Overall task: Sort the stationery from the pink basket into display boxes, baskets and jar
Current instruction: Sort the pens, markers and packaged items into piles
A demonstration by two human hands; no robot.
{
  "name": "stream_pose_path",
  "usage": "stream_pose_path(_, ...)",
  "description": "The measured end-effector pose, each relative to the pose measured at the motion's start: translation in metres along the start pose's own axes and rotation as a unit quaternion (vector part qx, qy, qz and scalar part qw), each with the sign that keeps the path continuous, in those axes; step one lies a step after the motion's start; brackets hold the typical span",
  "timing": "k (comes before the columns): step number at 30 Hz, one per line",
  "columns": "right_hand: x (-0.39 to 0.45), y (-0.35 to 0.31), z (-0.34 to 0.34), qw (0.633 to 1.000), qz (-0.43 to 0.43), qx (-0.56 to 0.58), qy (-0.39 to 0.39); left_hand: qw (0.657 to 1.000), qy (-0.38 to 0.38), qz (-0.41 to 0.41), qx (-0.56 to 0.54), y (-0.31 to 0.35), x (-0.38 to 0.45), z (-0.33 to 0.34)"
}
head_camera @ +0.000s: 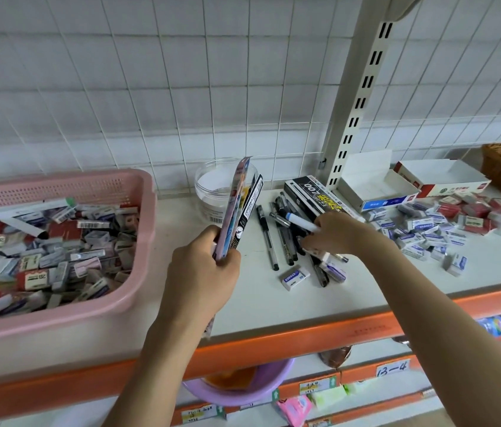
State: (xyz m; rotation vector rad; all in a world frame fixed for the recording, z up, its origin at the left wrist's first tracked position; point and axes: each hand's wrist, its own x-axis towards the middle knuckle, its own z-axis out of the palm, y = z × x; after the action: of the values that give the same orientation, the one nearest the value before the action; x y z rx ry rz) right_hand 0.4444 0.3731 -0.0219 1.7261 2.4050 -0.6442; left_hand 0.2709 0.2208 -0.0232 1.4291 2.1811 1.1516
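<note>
The left hand [203, 269] grips a sheaf of long flat pen packs [236, 211], fingers curled tight round their lower ends so they fan upward in front of the clear jar [221, 186]; held upright like this they likely stay squared and ready to drop in together. The right hand [335, 234] reaches over the loose black pens [273, 238] on the shelf [273, 306], fingers bent round a white marker with a blue cap [300, 221] that juts past the fingertips; whether it grips other items beneath I cannot tell. Just below those fingers lie two boxed erasers [294, 277]. Beyond the knuckles sits a black pen box [307, 195], and further right an open white display box [375, 189], seemingly empty, with erasers heaped beside it. Left of the left hand, the pink basket [138, 272] holds a mass of erasers and a few markers. The jar appears nearly empty.
</note>
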Motion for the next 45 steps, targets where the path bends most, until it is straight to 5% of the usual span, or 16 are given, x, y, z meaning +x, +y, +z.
stream_pose_path(11, 0.016, -0.006, -0.009, 0.990, 0.021, 0.009, 0.138, 0.999, 0.031, -0.018, 0.021, 0.002, 0.012, 0.005)
stream_pose_path(18, -0.023, 0.017, 0.015, 0.997, 0.017, 0.003, 0.080, 0.999, 0.036, -0.003, 0.007, 0.007, 0.012, 0.019)
stream_pose_path(28, -0.040, 0.001, 0.021, 0.992, -0.003, -0.007, 0.125, 0.999, 0.019, 0.044, -0.009, 0.012, -0.004, 0.025)
stream_pose_path(38, -0.068, 0.062, 0.005, 0.958, 0.013, 0.153, 0.242, 0.994, 0.027, 0.095, -0.046, 0.039, -0.014, 0.041)
stream_pose_path(45, -0.058, 0.132, -0.035, 0.950, 0.016, 0.163, 0.267, 0.994, 0.029, 0.090, -0.054, 0.074, -0.010, 0.078)
